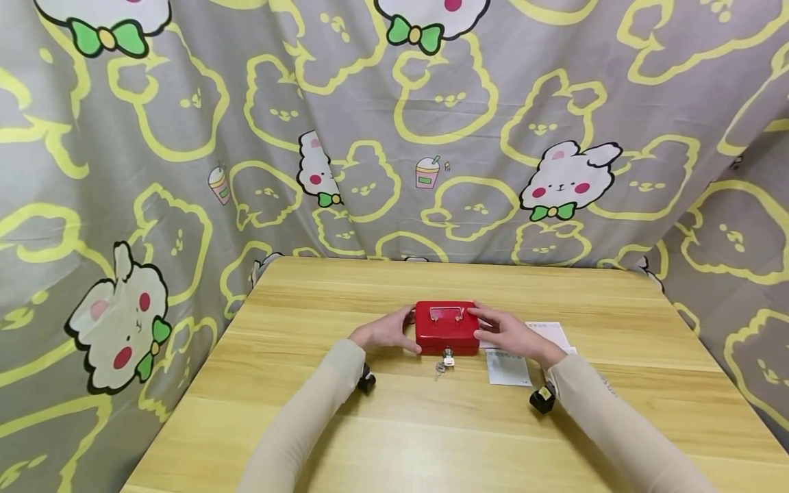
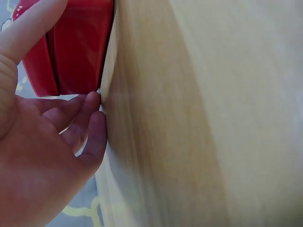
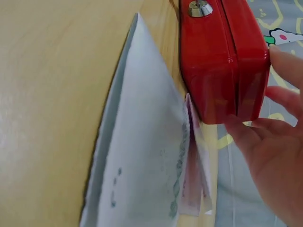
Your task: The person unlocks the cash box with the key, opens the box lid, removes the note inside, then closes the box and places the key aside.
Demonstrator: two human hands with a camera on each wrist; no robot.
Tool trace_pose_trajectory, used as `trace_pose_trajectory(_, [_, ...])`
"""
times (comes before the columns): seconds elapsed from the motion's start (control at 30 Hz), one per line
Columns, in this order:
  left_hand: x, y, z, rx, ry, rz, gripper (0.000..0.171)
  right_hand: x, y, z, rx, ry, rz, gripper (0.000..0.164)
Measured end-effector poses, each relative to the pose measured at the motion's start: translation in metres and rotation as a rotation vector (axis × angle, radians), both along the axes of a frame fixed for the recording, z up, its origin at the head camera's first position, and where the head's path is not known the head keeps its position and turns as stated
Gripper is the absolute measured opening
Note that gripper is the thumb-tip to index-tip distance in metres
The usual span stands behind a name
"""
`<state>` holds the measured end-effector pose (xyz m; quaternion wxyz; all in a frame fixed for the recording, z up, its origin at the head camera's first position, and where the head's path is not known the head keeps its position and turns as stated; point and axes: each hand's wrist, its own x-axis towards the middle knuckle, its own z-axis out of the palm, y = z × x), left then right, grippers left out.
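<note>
A red metal cash box [image 1: 440, 335] with a wire handle [image 1: 446, 313] on its lid sits on the wooden table. At its front are a silver lock [image 3: 200, 8] and a small bunch of keys [image 1: 440, 370]. My left hand [image 1: 390, 331] holds the box's left end, thumb towards the front and fingers bent at the end near the tabletop. From the right, my right hand [image 1: 513, 335] grips the other end, its thumb at the side seam and fingers at the lid's edge. The lid is down. What lies inside is hidden.
Right of the box lie a greenish folded paper slip [image 1: 509, 370] and a paler paper [image 1: 550, 333]. A pinkish folded slip [image 3: 202, 158] stands close to the box. Black wrist cameras [image 1: 543, 398] hang under both sleeves. A patterned curtain [image 1: 370, 103] surrounds the table.
</note>
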<state>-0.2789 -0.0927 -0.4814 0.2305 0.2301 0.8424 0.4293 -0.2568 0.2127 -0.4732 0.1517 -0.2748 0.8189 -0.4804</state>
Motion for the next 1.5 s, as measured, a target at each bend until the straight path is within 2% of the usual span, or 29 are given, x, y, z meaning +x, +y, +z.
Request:
trace_pose_trajectory(0.13, [0.0, 0.001, 0.001, -0.017, -0.008, -0.013, 0.108, 0.001, -0.001, 0.001, 0.035, 0.008, -0.02, 0.059])
trace_pose_trajectory(0.2, [0.001, 0.002, 0.001, -0.022, -0.016, -0.01, 0.105, 0.003, -0.001, 0.001, 0.051, 0.004, -0.032, 0.06])
trace_pose_trajectory(0.47, [0.003, 0.004, 0.005, -0.044, -0.046, 0.016, 0.091, 0.008, -0.005, 0.003, 0.02, -0.119, -0.089, 0.066])
trace_pose_trajectory(0.8, [-0.003, -0.003, 0.005, -0.033, -0.068, 0.052, 0.09, 0.003, -0.017, -0.004, -0.036, -0.133, -0.122, 0.068])
trace_pose_trajectory(1.0, [-0.002, -0.001, 0.007, -0.02, -0.097, 0.052, 0.091, 0.003, -0.017, -0.003, -0.046, -0.154, -0.138, 0.066])
trace_pose_trajectory(1.27, [-0.001, 0.0, 0.009, -0.01, -0.118, 0.078, 0.095, 0.004, -0.016, -0.001, -0.047, -0.135, -0.141, 0.067])
trace_pose_trajectory(1.5, [-0.001, 0.0, 0.007, -0.009, -0.139, 0.087, 0.095, 0.005, -0.017, -0.003, -0.044, -0.133, -0.143, 0.069])
